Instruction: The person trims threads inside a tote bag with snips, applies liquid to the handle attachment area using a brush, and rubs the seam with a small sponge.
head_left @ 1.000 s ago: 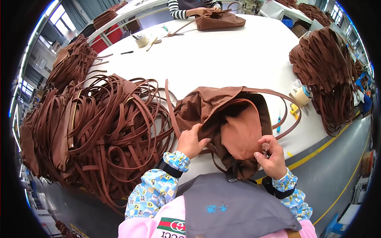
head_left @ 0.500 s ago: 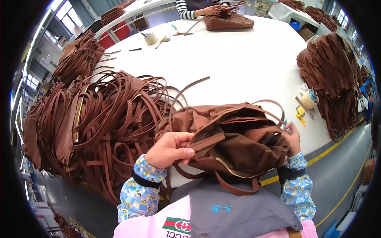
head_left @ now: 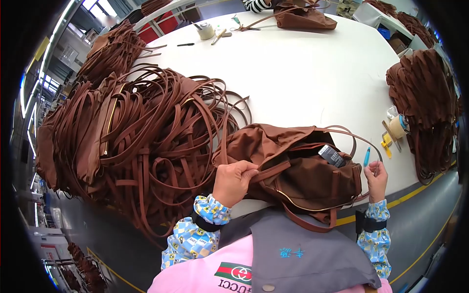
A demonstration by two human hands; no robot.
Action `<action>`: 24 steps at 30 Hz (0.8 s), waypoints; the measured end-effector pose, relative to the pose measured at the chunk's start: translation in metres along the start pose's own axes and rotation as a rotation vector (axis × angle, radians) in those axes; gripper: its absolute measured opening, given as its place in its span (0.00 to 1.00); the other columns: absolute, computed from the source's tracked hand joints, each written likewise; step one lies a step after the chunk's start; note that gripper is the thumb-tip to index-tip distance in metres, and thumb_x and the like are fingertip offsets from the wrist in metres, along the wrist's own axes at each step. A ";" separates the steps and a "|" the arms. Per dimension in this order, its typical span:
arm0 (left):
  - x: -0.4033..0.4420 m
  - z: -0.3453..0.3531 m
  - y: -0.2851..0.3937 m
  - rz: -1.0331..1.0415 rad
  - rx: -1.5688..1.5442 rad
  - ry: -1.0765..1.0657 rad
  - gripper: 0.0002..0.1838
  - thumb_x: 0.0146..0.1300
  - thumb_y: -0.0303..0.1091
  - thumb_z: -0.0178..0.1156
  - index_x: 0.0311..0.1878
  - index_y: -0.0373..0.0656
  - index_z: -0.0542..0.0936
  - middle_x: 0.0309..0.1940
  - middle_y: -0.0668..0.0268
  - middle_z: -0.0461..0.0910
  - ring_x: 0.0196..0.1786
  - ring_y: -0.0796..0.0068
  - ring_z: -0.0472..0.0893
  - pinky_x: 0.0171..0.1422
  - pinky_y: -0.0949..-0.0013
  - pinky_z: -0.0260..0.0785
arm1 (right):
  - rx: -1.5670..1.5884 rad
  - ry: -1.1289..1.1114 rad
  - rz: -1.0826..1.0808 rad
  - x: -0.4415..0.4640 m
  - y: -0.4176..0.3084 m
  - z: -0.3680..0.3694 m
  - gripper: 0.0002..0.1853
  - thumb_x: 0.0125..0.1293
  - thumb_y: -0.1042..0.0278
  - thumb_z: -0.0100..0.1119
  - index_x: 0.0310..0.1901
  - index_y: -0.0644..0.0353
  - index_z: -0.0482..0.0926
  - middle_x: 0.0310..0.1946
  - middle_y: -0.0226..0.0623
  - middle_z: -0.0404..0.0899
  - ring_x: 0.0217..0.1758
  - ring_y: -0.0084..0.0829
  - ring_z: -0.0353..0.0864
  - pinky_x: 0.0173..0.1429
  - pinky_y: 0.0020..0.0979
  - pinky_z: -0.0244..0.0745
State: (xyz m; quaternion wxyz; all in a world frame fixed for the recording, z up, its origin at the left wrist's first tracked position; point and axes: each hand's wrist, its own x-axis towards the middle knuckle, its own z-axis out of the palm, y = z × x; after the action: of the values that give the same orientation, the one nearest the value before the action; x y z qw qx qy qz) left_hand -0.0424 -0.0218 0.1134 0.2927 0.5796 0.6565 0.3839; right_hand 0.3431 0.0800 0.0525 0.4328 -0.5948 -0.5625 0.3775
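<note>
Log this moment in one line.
left hand: pinching brown bag | right hand: beside blue tool, grip unclear | brown bag: open, label showing

Bench (head_left: 293, 83): white. Bag (head_left: 312, 184), near edge: dark brown; zip (head_left: 288, 199) gold; label (head_left: 333, 156) black with white. Bag heap (head_left: 146, 161), left edge: reddish brown. Slim tool (head_left: 367, 157), towards right edge: bright blue. Oversleeves (head_left: 188, 244): blue, yellow and white checked print; wrist bands (head_left: 205, 223) black. Apron (head_left: 317, 239): grey, blue characters (head_left: 291, 253). Top (head_left: 195, 271): pink, green-red-green patch (head_left: 225, 267). Co-worker's sleeve (head_left: 257, 5), far edge: black-and-white stripes.

Left hand (head_left: 230, 183) pinching (right hand (head_left: 376, 181) curled)
</note>
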 end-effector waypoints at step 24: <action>0.035 -0.008 0.022 0.387 0.335 0.033 0.09 0.45 0.25 0.63 0.32 0.40 0.77 0.30 0.61 0.74 0.34 0.61 0.73 0.38 0.65 0.66 | 0.050 -0.528 -0.133 -0.046 -0.108 0.065 0.09 0.56 0.79 0.57 0.39 0.63 0.72 0.29 0.29 0.74 0.32 0.16 0.71 0.35 0.18 0.67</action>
State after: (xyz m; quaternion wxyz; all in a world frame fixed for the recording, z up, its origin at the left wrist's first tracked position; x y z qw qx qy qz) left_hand -0.0425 0.0123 0.1386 0.1028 0.7284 0.5925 0.3283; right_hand 0.2415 0.0390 0.1305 0.3095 -0.4266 -0.6841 0.5042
